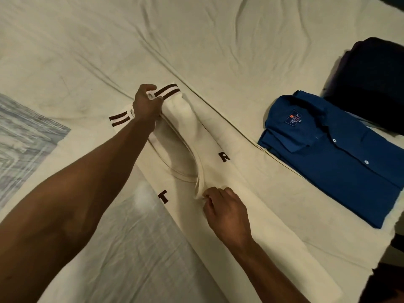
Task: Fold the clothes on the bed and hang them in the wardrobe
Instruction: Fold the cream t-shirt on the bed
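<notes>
A bedroom in a home.
A bed covered with a creased cream sheet fills the view; a folded blue shirt, a dark folded garment and a cream T-shirt lie on it.

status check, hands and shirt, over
Left hand grips cream t-shirt at its striped sleeve. Right hand pinches the neckline. Folded blue shirt lies apart; nothing blocking.
</notes>
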### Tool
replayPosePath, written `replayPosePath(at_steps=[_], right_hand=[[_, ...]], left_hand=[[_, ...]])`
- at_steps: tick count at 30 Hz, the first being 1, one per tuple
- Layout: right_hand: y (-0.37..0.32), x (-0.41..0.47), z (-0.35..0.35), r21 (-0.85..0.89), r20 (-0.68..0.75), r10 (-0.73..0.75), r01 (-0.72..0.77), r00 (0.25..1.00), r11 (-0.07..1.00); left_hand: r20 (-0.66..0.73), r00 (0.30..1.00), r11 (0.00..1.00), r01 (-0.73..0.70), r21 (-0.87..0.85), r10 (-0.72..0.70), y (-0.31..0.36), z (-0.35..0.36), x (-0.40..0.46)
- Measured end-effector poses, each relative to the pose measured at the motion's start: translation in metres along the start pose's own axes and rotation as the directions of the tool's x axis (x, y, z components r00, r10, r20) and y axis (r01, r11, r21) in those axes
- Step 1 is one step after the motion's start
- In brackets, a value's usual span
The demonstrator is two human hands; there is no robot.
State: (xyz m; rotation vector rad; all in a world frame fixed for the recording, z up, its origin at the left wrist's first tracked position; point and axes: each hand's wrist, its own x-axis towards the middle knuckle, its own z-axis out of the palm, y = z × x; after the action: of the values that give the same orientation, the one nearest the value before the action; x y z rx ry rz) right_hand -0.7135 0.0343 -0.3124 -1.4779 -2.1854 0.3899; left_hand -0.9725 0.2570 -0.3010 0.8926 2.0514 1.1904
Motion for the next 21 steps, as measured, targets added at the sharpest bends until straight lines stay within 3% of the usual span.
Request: replayPosePath(at_steps=[2,4,7,8,10,12,13,14,16,18,21], right_hand=[[0.002,-0.004,0.003,0.026,0.105,-0.025,0.023,0.994,0.999],[0.002,-0.004,0.0,0.019,0.111,-0.063,0.061,0.992,0.998],[0.004,-0.003,-0.006,-0.006,0.025,-0.071,0.071,0.997,0.997],[0.008,-0.003,-0.007,-0.019,0.031,-0.051,0.052,0.998,0.998],[0.019,-0.003,-0.007,-0.09,0.095,-0.002,0.01,0.996,0.996],[0.031,-0.005,-0.008,-0.191,0.177,0.049,-0.015,0.983,0.981],[0.036,-0.008,-0.009,-0.233,0.219,0.084,-0.031,0.972,0.972],[0.044,-0.013,-0.01,-0.266,0.255,0.12,-0.05,0.959,0.963],[0.057,-0.029,-0.01,-0.304,0.295,0.188,-0.095,0.937,0.948],[0.069,-0.05,-0.014,-0.337,0.298,0.238,-0.131,0.924,0.932],[0.078,-0.08,-0.026,-0.368,0.295,0.271,-0.153,0.916,0.917]], left_hand=[[0.018,1.0,0.997,0.001,0.073,-0.002,-0.007,-0.004,0.006],[-0.017,0.997,0.967,-0.066,0.248,0.072,-0.007,-0.002,0.005],[-0.018,0.936,0.811,-0.294,0.506,0.35,-0.001,0.0,-0.026],[0.06,0.883,0.729,-0.42,0.541,0.465,-0.002,0.002,-0.042],[0.363,0.717,0.53,-0.689,0.495,0.595,-0.017,0.011,-0.083],[0.683,0.531,0.355,-0.846,0.398,0.501,-0.038,0.018,-0.115],[0.773,0.471,0.288,-0.88,0.378,0.425,-0.049,0.018,-0.12],[0.807,0.455,0.233,-0.89,0.392,0.378,-0.059,0.018,-0.119],[0.761,0.55,0.212,-0.835,0.507,0.345,-0.07,0.013,-0.101],[0.678,0.669,0.267,-0.744,0.613,0.305,-0.068,0.012,-0.083],[0.636,0.727,0.341,-0.685,0.644,0.259,-0.057,0.014,-0.077]])
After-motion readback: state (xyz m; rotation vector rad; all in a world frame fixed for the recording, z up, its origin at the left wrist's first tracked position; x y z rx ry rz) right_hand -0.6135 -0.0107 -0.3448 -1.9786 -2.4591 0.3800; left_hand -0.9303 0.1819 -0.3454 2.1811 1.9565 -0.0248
